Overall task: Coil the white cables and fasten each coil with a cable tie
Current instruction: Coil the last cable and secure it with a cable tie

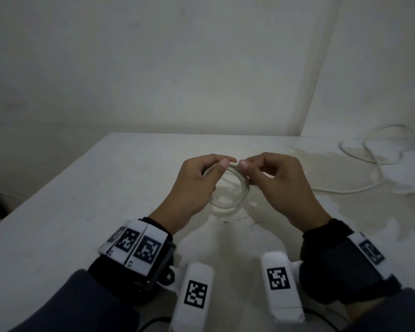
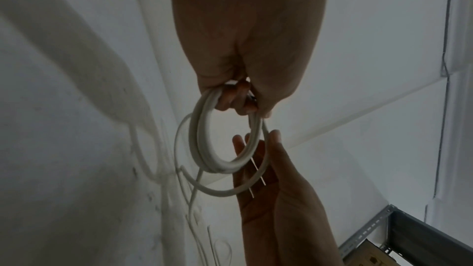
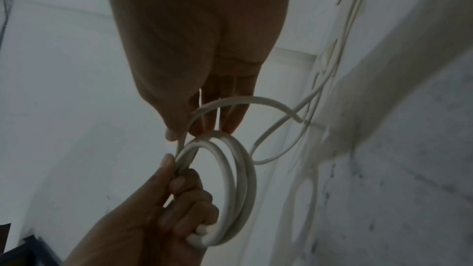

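Left hand (image 1: 192, 180) grips the coil (image 1: 235, 200) of white cable, fingers curled round the bundled turns at about 10 o'clock on the ring; coil held just above the table (image 1: 82, 212), mid-frame. Right hand (image 1: 280, 185) pinches the loose outer turn (image 2: 245, 185) between thumb and fingers at the coil's 1 o'clock. A thin pale strip (image 3: 218, 117), likely the cable tie, lies against the right fingers.

Judgement: last turn being laid. Lay it flush with the other turns, keep the left grip tight so the coil does not spring open, then pass the tie round all strands.

Second white cable (image 1: 374, 159) lies loose at 2 o'clock on the table. Surface white and scuffed, with a pale stain on the right. Plain white walls, corner at 1 o'clock; dim light
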{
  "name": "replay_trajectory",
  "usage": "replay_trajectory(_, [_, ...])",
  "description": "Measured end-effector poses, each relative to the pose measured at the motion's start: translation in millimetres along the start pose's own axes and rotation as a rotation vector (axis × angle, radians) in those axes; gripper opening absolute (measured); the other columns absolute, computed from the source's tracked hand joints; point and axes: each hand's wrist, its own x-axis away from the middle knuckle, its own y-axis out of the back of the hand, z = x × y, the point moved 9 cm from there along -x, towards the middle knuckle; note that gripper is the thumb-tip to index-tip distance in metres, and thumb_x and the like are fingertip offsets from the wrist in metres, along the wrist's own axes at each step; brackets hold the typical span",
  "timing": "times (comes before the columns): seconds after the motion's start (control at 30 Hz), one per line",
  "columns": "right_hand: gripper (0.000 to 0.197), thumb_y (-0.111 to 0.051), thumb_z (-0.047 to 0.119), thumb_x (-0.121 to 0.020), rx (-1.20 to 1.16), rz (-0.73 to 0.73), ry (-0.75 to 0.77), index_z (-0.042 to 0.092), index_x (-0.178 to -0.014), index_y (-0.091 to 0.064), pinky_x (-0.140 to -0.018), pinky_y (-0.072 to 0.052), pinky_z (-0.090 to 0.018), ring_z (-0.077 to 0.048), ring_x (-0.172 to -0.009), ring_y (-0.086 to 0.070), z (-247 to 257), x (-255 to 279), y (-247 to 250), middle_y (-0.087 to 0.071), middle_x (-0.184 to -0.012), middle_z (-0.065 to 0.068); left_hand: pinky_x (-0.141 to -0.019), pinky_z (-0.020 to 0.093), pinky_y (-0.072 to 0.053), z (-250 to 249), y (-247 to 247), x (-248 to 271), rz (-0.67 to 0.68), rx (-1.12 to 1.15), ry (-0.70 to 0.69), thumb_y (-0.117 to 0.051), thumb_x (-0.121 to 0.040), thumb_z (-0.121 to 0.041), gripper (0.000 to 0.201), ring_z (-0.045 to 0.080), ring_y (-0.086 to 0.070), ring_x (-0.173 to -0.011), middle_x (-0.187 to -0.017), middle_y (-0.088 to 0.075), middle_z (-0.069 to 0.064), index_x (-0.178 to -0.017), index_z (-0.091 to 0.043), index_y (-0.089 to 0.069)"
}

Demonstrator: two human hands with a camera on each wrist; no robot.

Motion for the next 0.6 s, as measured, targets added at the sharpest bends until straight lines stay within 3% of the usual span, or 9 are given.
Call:
replay_trajectory(0.07, [0.023,-0.067,0.018,-0.088,-0.138,0.045,-0.103,0.008,-0.067,-0.062,-0.069,-0.051,-0.025,-0.008,-0.068,-0.065,-6.3,2.5,-5.3,-0.070,-0.068,0.004,-0.055,0.013,-0.037,1.1,4.0,0.9,-0.035,0.070,0.013,-0.049,-0.099,-0.016,0.024,-0.002,-0.046,-0.055,-0.055,-0.055,-0.022,-0.105,-0.008,-0.071])
replay_trajectory(0.13, [0.020,-0.063,0.018,-0.088,-0.351,0.136,-0.286,0.006,-0.074,-0.055,-0.066,-0.051,-0.022,-0.013,-0.075,-0.070,-15.1,9.3,-17.4,-0.073,-0.075,-0.006,-0.055,0.015,-0.037,1.4,6.5,2.0,-0.060,0.128,0.016,-0.049,-0.098,-0.016,0.022,0.000,-0.041,-0.054,-0.059,-0.053,-0.019,-0.101,-0.012,-0.071])
replay_trajectory(0.2, [0.019,-0.061,0.023,-0.085,-0.561,0.229,-0.470,0.005,-0.085,-0.055,-0.072,-0.058,-0.029,-0.025,-0.086,-0.071,-19.3,18.9,-30.4,-0.074,-0.087,-0.018,-0.055,0.015,-0.037,2.5,9.2,1.9,-0.088,0.171,0.020,-0.049,-0.098,-0.016,0.023,0.002,-0.039,-0.056,-0.066,-0.049,-0.008,-0.097,-0.016,-0.071])
replay_trajectory(0.27, [0.026,-0.059,0.027,-0.081,-0.649,0.295,-0.572,0.002,-0.088,-0.061,-0.084,-0.056,-0.035,-0.031,-0.088,-0.069,-20.7,25.1,-38.5,-0.072,-0.086,-0.021,-0.056,0.016,-0.037,4.6,9.8,1.5,-0.103,0.221,0.034,-0.048,-0.099,-0.016,0.023,0.006,-0.038,-0.059,-0.069,-0.043,-0.002,-0.095,-0.018,-0.071])
replay_trajectory(0.4, [0.034,-0.049,0.032,-0.087,-0.706,0.362,-0.597,0.005,-0.078,-0.068,-0.090,-0.053,-0.035,-0.031,-0.091,-0.066,-20.7,29.8,-51.5,-0.067,-0.070,-0.013,-0.057,0.016,-0.037,5.2,7.9,1.6,-0.117,0.214,0.037,-0.047,-0.099,-0.016,0.024,0.009,-0.038,-0.064,-0.070,-0.042,0.002,-0.093,-0.021,-0.070])
replay_trajectory(0.6, [0.036,-0.042,0.031,-0.095,-0.915,0.262,-0.580,0.011,-0.069,-0.055,-0.068,-0.042,-0.025,-0.013,-0.052,-0.043,-18.9,22.0,-55.6,-0.033,-0.049,0.004,-0.061,0.021,-0.040,11.1,0.0,-2.6,-0.075,0.315,0.088,-0.045,-0.100,-0.018,0.023,0.006,-0.041,-0.060,-0.072,-0.048,-0.003,-0.105,-0.014,-0.067])
